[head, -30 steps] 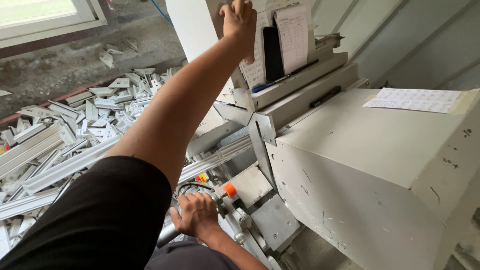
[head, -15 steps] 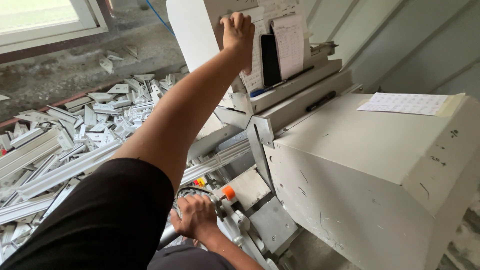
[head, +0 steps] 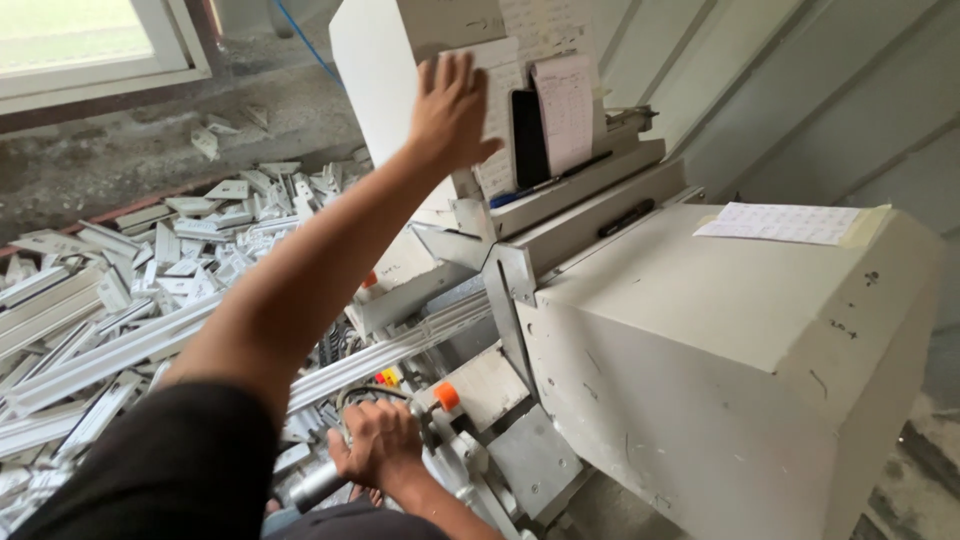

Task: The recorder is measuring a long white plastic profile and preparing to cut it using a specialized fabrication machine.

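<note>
On the far left, many short white profile offcuts [head: 150,270] lie in a heap on the floor below a window; they look like cut waste thrown aside. A long white profile [head: 390,350] runs from this heap toward the grey cutting machine [head: 720,360] and goes into its opening, so it lies flat along the feed line. Low in the picture, the right hand [head: 372,445] is closed around a metal lever handle [head: 320,485] at the front of the machine, the fingers wrapped tight on it as for pulling; an orange knob [head: 447,396] stands just beside this hand. Higher up, the left hand [head: 450,110] reaches to the upright white panel [head: 370,90], with the fingers straight and a little spread, the palm lying on the paper sheets [head: 560,110] fixed there, perhaps to steady the body or to follow a line. A dark phone [head: 528,138] leans against these sheets, and a pen [head: 545,186] rests on the ledge under it. At the right, another printed sheet [head: 780,222] is taped flat on the machine top.
</note>
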